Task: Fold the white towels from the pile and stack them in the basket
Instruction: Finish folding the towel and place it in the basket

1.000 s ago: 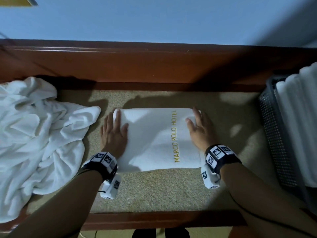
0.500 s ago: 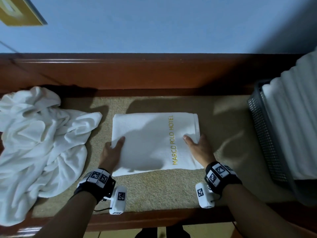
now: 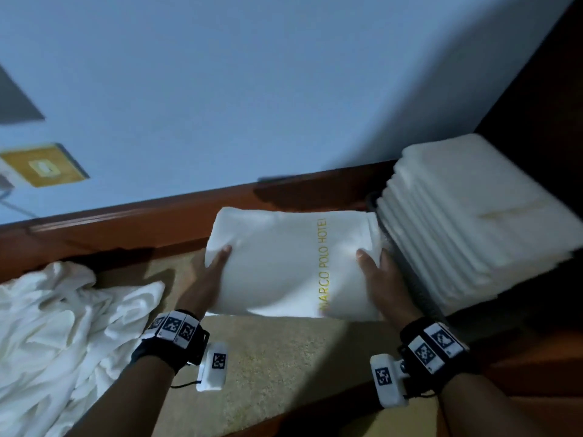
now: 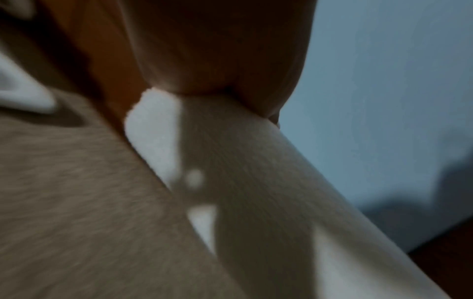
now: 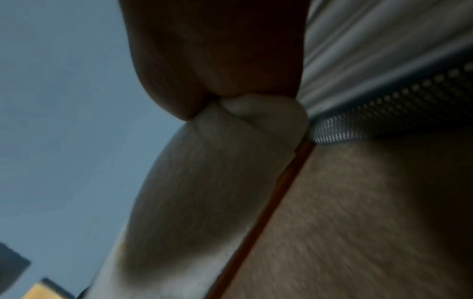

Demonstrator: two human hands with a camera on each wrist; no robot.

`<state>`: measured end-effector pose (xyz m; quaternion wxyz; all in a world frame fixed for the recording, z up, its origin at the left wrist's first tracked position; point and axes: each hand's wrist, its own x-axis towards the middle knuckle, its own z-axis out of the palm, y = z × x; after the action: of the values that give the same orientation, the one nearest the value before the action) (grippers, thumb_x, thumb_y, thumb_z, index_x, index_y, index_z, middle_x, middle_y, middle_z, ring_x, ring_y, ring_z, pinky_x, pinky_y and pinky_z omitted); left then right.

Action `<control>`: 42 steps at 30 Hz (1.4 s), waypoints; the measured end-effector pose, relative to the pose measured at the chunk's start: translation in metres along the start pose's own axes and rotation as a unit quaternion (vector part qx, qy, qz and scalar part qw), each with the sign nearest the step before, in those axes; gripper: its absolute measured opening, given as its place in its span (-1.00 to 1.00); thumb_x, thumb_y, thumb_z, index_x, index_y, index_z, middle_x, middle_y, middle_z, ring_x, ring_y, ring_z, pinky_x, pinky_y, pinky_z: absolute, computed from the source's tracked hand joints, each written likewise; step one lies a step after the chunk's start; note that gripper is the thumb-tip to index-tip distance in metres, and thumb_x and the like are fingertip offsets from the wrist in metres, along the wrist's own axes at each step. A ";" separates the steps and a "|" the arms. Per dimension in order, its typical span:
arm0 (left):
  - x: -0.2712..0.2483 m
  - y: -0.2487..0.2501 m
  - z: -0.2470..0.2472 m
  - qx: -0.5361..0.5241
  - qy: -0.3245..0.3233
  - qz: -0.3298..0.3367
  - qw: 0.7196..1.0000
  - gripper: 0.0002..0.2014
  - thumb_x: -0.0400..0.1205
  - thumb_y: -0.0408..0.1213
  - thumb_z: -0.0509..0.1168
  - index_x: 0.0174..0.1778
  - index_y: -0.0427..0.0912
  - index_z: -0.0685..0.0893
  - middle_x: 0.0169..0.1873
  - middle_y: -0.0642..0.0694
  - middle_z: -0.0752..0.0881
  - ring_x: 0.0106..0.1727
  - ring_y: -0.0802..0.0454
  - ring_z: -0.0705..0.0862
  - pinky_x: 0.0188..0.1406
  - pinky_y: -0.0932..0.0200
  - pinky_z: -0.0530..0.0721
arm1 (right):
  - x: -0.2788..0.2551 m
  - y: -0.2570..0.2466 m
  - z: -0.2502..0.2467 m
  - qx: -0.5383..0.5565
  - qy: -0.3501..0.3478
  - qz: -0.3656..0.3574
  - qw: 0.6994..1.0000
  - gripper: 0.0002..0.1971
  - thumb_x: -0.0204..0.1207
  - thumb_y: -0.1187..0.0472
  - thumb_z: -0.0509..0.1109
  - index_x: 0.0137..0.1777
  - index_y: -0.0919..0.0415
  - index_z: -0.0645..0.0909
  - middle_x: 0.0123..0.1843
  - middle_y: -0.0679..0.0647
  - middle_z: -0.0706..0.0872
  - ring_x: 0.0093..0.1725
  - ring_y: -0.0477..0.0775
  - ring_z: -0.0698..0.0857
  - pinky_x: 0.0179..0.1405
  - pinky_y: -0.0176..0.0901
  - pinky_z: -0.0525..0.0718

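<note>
Both hands have a firm grip on the folded towel (image 3: 284, 263): left hand (image 3: 205, 285) clamps its left edge with the thumb on top and the rest underneath, right hand (image 3: 381, 285) clamps the right edge the same way, and the wrist views show cloth bunched tight in each palm. The towel is up off the tan carpeted surface (image 3: 277, 367), held level, gold "MARCO POLO HOTEL" lettering running along its right side, its right edge just beside the stack of folded towels (image 3: 479, 216). That stack stands tall at the right, rising well above the dark mesh basket (image 5: 384, 109) that holds it. Over on the near left sprawls the pile of unfolded towels (image 3: 63, 335), rumpled. A wooden rail (image 3: 142, 225) runs along the far side below the blue wall (image 3: 252, 89).
</note>
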<state>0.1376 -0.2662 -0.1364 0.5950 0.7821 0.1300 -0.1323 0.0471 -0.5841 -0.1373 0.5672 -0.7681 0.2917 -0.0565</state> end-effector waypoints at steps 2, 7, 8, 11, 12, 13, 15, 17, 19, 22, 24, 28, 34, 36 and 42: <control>0.001 0.038 0.017 0.015 -0.018 0.057 0.998 -0.50 0.65 0.29 0.37 0.31 -0.01 0.71 0.10 -0.09 0.82 0.08 -0.15 0.81 0.10 -0.18 0.78 | -0.010 -0.019 -0.032 0.029 0.050 -0.018 0.998 -0.38 0.49 -0.35 0.34 0.38 0.06 0.58 0.19 0.07 0.78 0.15 0.16 0.76 0.28 0.24 0.72; 0.014 0.128 0.079 0.107 -0.078 0.175 0.976 -0.49 0.66 0.37 0.28 0.08 -0.03 0.77 -0.06 -0.03 0.85 -0.02 -0.11 0.83 0.08 -0.21 0.80 | -0.024 -0.046 -0.118 0.084 0.134 -0.029 0.987 -0.61 0.75 -0.14 0.30 0.39 0.12 0.55 0.18 0.09 0.74 0.16 0.13 0.71 0.21 0.13 0.66; 0.017 0.147 0.095 0.128 -0.097 0.195 0.968 -0.49 0.68 0.35 0.24 0.09 -0.05 0.75 -0.05 -0.06 0.84 -0.01 -0.17 0.82 0.09 -0.22 0.79 | -0.025 -0.049 -0.134 0.097 0.150 -0.028 0.983 -0.62 0.76 -0.13 0.29 0.40 0.12 0.54 0.17 0.06 0.73 0.15 0.10 0.70 0.15 0.08 0.64; 0.025 0.207 0.148 0.171 -0.145 0.247 0.943 -0.48 0.63 0.32 0.22 0.10 -0.07 0.75 -0.02 -0.11 0.83 -0.01 -0.22 0.81 0.14 -0.25 0.78 | -0.026 -0.056 -0.180 0.149 0.193 -0.025 0.969 -0.67 0.75 -0.06 0.30 0.36 0.12 0.57 0.15 0.07 0.74 0.18 0.16 0.71 0.23 0.11 0.65; 0.029 0.226 0.166 0.177 -0.160 0.260 0.936 -0.50 0.63 0.31 0.24 0.07 -0.07 0.76 -0.03 -0.11 0.83 -0.01 -0.22 0.82 0.13 -0.24 0.78 | -0.025 -0.058 -0.194 0.166 0.203 -0.023 0.965 -0.68 0.74 -0.04 0.32 0.34 0.13 0.59 0.14 0.08 0.75 0.19 0.18 0.71 0.27 0.14 0.66; 0.031 0.244 0.184 0.184 -0.174 0.272 0.928 -0.53 0.66 0.29 0.27 0.05 -0.07 0.76 -0.04 -0.10 0.84 -0.02 -0.20 0.82 0.11 -0.20 0.79 | -0.024 -0.057 -0.207 0.178 0.213 -0.020 0.960 -0.66 0.70 -0.06 0.36 0.33 0.13 0.61 0.13 0.08 0.76 0.19 0.19 0.72 0.30 0.16 0.67; 0.036 0.276 0.222 0.206 -0.195 0.300 0.911 -0.56 0.69 0.27 0.29 0.07 -0.06 0.78 -0.05 -0.06 0.84 -0.04 -0.12 0.82 0.06 -0.08 0.76 | -0.020 -0.056 -0.230 0.190 0.233 -0.016 0.954 -0.52 0.49 -0.21 0.42 0.29 0.08 0.66 0.12 0.04 0.81 0.19 0.17 0.76 0.34 0.25 0.69; 0.041 0.305 0.261 0.227 -0.209 0.331 0.892 -0.54 0.69 0.28 0.29 0.12 -0.05 0.79 -0.04 -0.02 0.83 -0.05 -0.05 0.80 0.06 -0.03 0.71 | -0.011 -0.048 -0.254 0.189 0.235 -0.017 0.953 -0.45 0.35 -0.32 0.45 0.22 0.01 0.70 0.11 -0.01 0.86 0.17 0.14 0.80 0.34 0.31 0.71; 0.047 0.332 0.303 0.254 -0.206 0.356 0.875 -0.56 0.71 0.27 0.28 0.13 -0.03 0.78 -0.04 -0.03 0.81 -0.05 -0.01 0.77 0.02 0.00 0.65 | 0.000 -0.042 -0.277 0.210 0.219 -0.020 0.953 -0.59 0.49 -0.22 0.51 0.21 0.01 0.70 0.11 0.00 0.87 0.15 0.12 0.84 0.22 0.23 0.78; 0.057 0.362 0.365 0.319 -0.183 0.383 0.847 -0.56 0.72 0.26 0.26 0.15 -0.04 0.77 -0.03 -0.10 0.78 -0.02 -0.15 0.72 -0.01 -0.01 0.56 | 0.018 -0.031 -0.302 0.258 0.176 -0.014 0.950 -0.82 0.70 0.10 0.46 0.25 0.06 0.67 0.11 0.02 0.88 0.06 0.00 0.86 -0.12 -0.06 0.82; 0.060 0.376 0.405 0.360 -0.163 0.402 0.826 -0.56 0.73 0.20 0.25 0.17 -0.10 0.78 -0.03 -0.16 0.75 0.00 -0.20 0.66 -0.03 0.00 0.49 | 0.033 -0.020 -0.312 0.274 0.157 -0.011 0.949 -0.82 0.69 0.16 0.47 0.25 0.08 0.67 0.12 0.04 0.88 0.05 0.00 0.87 -0.11 -0.05 0.83; 0.070 0.373 0.472 0.401 -0.138 0.412 0.806 -0.71 0.70 0.01 0.36 0.04 -0.17 0.75 -0.11 -0.20 0.78 -0.13 -0.18 0.70 -0.25 0.01 0.53 | 0.064 0.009 -0.318 0.297 0.136 0.039 0.945 -0.73 0.61 0.21 0.55 0.26 0.21 0.67 0.16 0.14 0.87 0.08 0.08 0.88 -0.08 0.02 0.84; 0.094 0.303 0.516 0.467 -0.097 0.340 0.810 -0.56 0.77 0.06 0.12 0.46 -0.11 0.58 0.40 -0.38 0.64 0.41 -0.40 0.59 0.40 -0.29 0.48 | 0.083 0.048 -0.343 0.283 0.134 0.082 0.946 -0.31 0.19 -0.21 0.74 0.19 0.24 0.70 -0.07 0.15 0.88 -0.12 0.11 0.88 -0.20 -0.06 0.82; 0.094 0.290 0.507 0.432 -0.052 0.328 0.838 -0.48 0.74 0.11 0.14 0.57 -0.07 0.52 0.50 -0.37 0.55 0.52 -0.40 0.48 0.48 -0.34 0.38 | 0.091 0.046 -0.368 0.288 0.174 0.086 0.938 -0.53 0.52 -0.10 0.57 0.26 0.24 0.67 -0.04 0.17 0.86 -0.09 0.12 0.86 -0.16 -0.03 0.83; 0.085 0.261 0.476 0.235 -0.023 0.167 0.957 -0.24 0.65 0.17 0.38 0.64 -0.19 0.35 0.55 -0.30 0.35 0.52 -0.35 0.51 0.53 -0.19 0.52 | 0.126 0.023 -0.404 0.193 0.120 0.099 0.969 -0.59 0.63 -0.19 0.47 0.14 0.19 0.71 0.08 0.17 0.79 0.04 0.14 0.81 -0.21 -0.05 0.80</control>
<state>0.2859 -0.7893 -0.0552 0.4106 0.9072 -0.0507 -0.0761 -0.0269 -0.9912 -0.0472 0.6688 -0.5988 0.4154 -0.1470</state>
